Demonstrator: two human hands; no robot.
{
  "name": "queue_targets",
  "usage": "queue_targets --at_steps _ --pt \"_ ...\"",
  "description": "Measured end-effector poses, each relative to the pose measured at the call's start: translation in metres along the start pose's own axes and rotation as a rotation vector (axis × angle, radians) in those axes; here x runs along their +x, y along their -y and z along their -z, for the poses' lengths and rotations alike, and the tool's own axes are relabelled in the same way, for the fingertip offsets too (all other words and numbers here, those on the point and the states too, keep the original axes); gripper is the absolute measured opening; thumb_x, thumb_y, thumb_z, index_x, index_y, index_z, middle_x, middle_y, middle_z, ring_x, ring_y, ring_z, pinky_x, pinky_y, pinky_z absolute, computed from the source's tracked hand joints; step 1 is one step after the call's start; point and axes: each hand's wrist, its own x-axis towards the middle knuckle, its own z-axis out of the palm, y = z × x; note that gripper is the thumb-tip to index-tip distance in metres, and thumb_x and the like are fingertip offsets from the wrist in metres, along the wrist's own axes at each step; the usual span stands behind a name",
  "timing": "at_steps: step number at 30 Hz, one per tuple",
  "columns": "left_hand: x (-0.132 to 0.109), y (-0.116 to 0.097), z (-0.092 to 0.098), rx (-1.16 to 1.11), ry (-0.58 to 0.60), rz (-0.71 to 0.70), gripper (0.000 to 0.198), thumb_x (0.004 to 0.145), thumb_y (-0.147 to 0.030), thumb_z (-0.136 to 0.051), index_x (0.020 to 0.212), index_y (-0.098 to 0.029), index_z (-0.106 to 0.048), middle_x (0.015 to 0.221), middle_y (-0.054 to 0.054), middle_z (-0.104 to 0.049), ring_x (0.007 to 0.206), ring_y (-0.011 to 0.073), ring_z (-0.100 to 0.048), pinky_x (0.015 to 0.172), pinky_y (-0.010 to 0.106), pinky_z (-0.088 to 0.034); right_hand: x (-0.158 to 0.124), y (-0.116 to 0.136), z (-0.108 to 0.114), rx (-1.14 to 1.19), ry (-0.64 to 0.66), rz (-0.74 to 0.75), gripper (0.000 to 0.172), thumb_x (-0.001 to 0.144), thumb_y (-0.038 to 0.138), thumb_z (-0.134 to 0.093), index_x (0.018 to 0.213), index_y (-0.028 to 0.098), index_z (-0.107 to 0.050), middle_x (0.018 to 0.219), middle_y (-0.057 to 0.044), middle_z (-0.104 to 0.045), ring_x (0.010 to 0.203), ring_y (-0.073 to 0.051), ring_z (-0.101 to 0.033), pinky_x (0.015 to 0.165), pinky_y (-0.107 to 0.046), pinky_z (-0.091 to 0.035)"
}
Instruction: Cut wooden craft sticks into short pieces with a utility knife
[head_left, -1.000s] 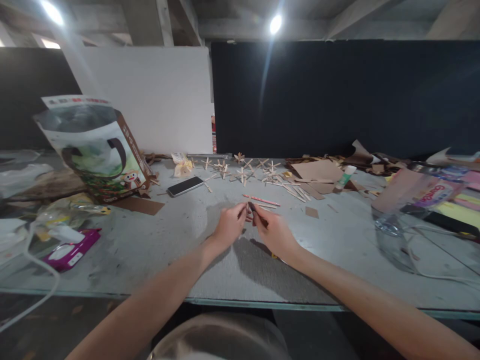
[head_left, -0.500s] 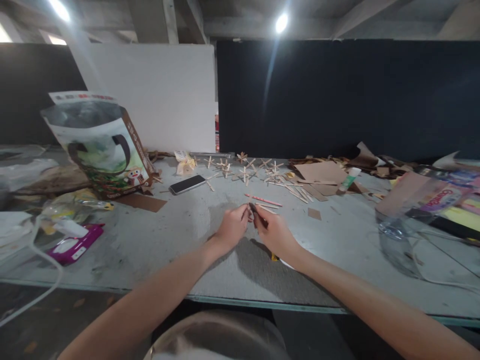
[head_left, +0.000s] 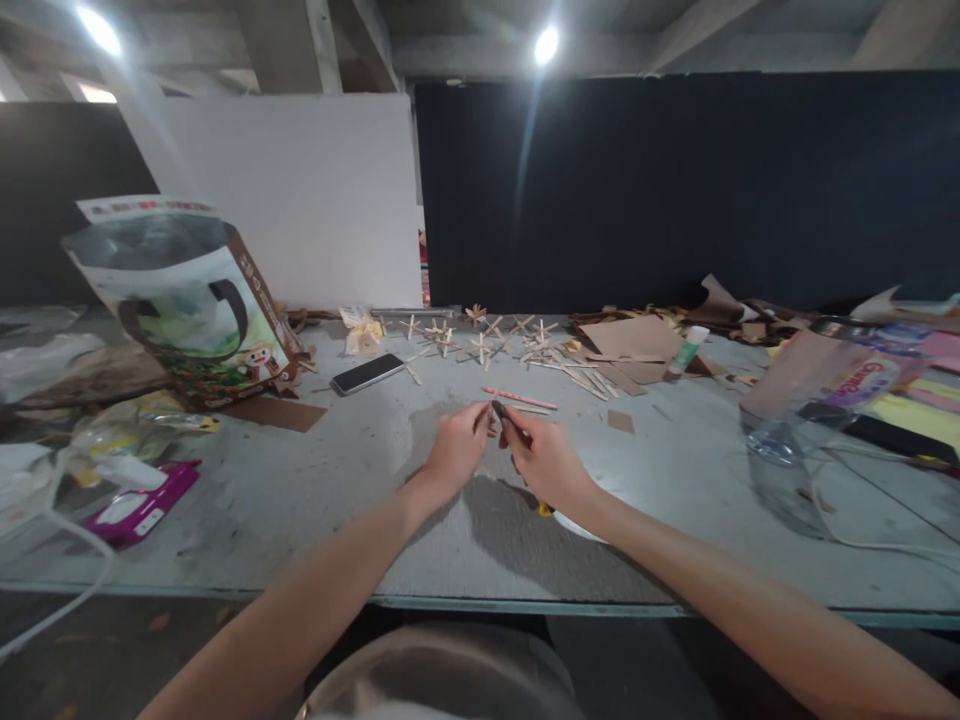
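Dark piece (head_left: pixel 499 409): small, blackish, outline unclear; between the hands, above the table (head_left: pixel 337 530).
Right hand (head_left: pixel 551 462): pinching it at fingertips.
Left hand (head_left: pixel 456 448): fingers curled; cannot tell what they grasp.
Pink stick (head_left: pixel 519 398): lying just beyond the hands.

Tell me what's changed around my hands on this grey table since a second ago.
Very little: your right hand has shifted slightly, showing more of the white, thin-looking item under its wrist. Nothing was visibly taken up or let go. Your right fingertips still pinch a small dark piece, your left hand close beside. The black-screened phone and crossed pale wooden sticks stayed put.
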Motion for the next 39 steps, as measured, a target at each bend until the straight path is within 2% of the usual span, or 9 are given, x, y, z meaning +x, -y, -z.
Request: queue_targets --at_steps 8,14,17,20,23,27,32,39 --pt "0.0 0.006 -0.003 -0.034 0.011 0.023 0.023 0.098 -0.022 -0.051 0.091 -0.02 -0.073 0.077 0.002 -0.075 0.072 0.0177 -0.073 0.068 0.026 -0.054 -0.001 -0.001 0.002 0.036 0.025 -0.056 0.027 0.101 0.033 -0.046 0.08 0.024 -0.06 0.053 0.003 -0.056 0.041 -0.013 -0.049 0.044 -0.024 -0.032" --pt "0.0 0.006 -0.01 -0.088 0.021 0.098 0.03 0.097 -0.019 -0.051 0.118 -0.019 -0.072 0.082 0.004 -0.076 0.074 0.0202 -0.076 0.074 0.03 -0.057 0.0 0.003 0.005 0.085 0.057 -0.095 0.027 0.1 0.033 -0.045 0.078 0.024 -0.058 0.048 0.005 -0.051 0.037 -0.013 -0.047 0.042 -0.023 -0.031" --pt "0.004 0.011 -0.01 -0.107 -0.017 0.155 0.022 0.098 -0.025 -0.052 0.106 -0.017 -0.071 0.076 0.004 -0.074 0.066 0.0201 -0.074 0.063 0.029 -0.056 -0.002 0.005 0.004 0.092 0.063 -0.108 0.029 0.1 0.035 -0.045 0.075 0.025 -0.055 0.047 0.005 -0.05 0.035 -0.013 -0.045 0.041 -0.024 -0.031" --pt "0.011 0.021 -0.003 -0.15 -0.107 0.257 0.014 0.096 -0.027 -0.058 0.09 -0.017 -0.067 0.067 0.001 -0.069 0.055 0.0165 -0.07 0.052 0.023 -0.052 -0.004 0.005 0.003 0.095 0.054 -0.105 0.032 0.101 0.04 -0.046 0.074 0.024 -0.055 0.047 0.005 -0.05 0.035 -0.013 -0.045 0.04 -0.024 -0.031" --pt "0.017 0.029 0.004 -0.243 -0.151 0.305 0.01 0.093 -0.026 -0.063 0.09 -0.017 -0.065 0.064 0.0 -0.069 0.052 0.015 -0.069 0.051 0.022 -0.053 -0.004 0.004 0.003 0.099 0.045 -0.118 0.036 0.101 0.045 -0.047 0.074 0.024 -0.056 0.048 0.004 -0.051 0.035 -0.012 -0.044 0.039 -0.024 -0.03" --pt "0.015 0.026 0.004 -0.429 -0.101 0.256 0.023 0.092 -0.039 -0.069 0.095 -0.016 -0.064 0.069 0.003 -0.073 0.054 0.0166 -0.072 0.055 0.026 -0.06 -0.001 0.001 0.003 0.123 0.037 -0.125 0.04 0.102 0.052 -0.047 0.075 0.024 -0.057 0.048 0.004 -0.05 0.035 -0.012 -0.044 0.038 -0.024 -0.03" --pt "0.006 0.012 -0.003 -0.494 -0.013 0.147 0.046 0.087 -0.063 -0.07 0.092 -0.018 -0.061 0.076 0.006 -0.077 0.061 0.0205 -0.076 0.059 0.03 -0.062 0.0 0.001 0.004 0.145 0.025 -0.087 0.04 0.102 0.052 -0.047 0.075 0.024 -0.058 0.047 0.004 -0.05 0.036 -0.013 -0.045 0.037 -0.024 -0.03" --pt "0.002 0.004 -0.002 -0.505 0.023 0.111 0.048 0.087 -0.065 -0.068 0.092 -0.019 -0.059 0.075 0.006 -0.077 0.062 0.022 -0.077 0.06 0.03 -0.061 -0.002 0.002 0.003 0.134 0.006 -0.088 0.038 0.102 0.051 -0.047 0.077 0.024 -0.057 0.05 0.002 -0.052 0.04 -0.014 -0.049 0.038 -0.025 -0.033"
